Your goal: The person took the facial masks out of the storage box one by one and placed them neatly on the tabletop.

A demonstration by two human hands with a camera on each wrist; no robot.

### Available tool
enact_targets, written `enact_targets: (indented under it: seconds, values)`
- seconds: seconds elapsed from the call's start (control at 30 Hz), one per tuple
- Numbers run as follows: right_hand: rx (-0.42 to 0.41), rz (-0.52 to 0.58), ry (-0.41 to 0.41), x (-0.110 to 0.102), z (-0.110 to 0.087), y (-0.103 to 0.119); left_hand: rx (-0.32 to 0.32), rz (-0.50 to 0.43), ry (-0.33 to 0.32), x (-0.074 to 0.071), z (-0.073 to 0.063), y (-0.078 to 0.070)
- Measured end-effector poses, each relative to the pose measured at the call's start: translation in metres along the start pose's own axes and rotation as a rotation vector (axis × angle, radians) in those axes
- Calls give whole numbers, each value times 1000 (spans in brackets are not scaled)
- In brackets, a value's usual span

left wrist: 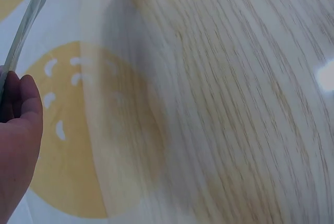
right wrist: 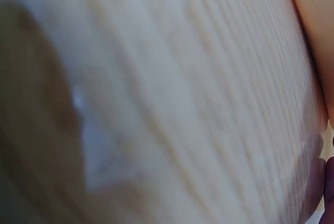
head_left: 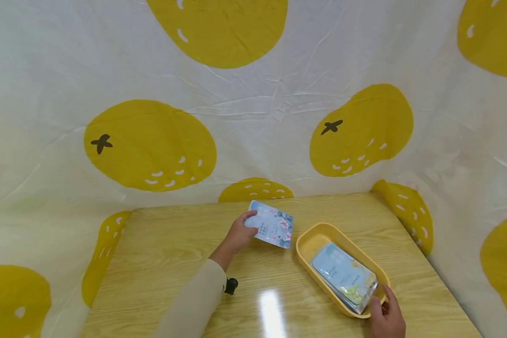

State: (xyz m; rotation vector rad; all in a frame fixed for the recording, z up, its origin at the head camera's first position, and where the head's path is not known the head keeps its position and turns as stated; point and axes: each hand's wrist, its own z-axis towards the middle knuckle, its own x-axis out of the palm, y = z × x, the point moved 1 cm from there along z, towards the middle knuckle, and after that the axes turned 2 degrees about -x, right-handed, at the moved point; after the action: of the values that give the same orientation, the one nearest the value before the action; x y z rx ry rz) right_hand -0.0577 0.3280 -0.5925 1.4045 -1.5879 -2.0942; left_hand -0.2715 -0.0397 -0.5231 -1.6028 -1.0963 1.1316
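Floral packet (head_left: 274, 226), just below the frame's centre, pinched at its left edge between thumb and fingers of the left hand (head_left: 240, 232). At lower right, yellow tray (head_left: 314, 243) with stacked packets (head_left: 342, 272) inside, near end gripped by the right hand (head_left: 389, 317).

Flat pale-blue floral packet (head_left: 274, 226): tilted, we pinch its left edge.
Oblong yellow tray (head_left: 312, 240): upright, we grip its near end.
Glossy pale-blue packets (head_left: 342, 271): stacked inside.
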Motion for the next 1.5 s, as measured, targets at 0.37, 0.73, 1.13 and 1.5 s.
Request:
enact_targets:
  seconds: [0.37, 0.73, 1.13, 1.5]
  values:
    - [-19, 11, -11, 1, 1, -2, -47, 25, -128, -43, -3, 26]
    - [-8, 8, -26, 1, 2, -3, -85, 13, -187, -65, -3, 51]
    - [25, -24, -12, 1, 2, -3, -106, 91, -214, -81, 0, 60]
    - [43, -22, 20, 2, 3, -2, -142, 211, -155, -94, 3, 63]
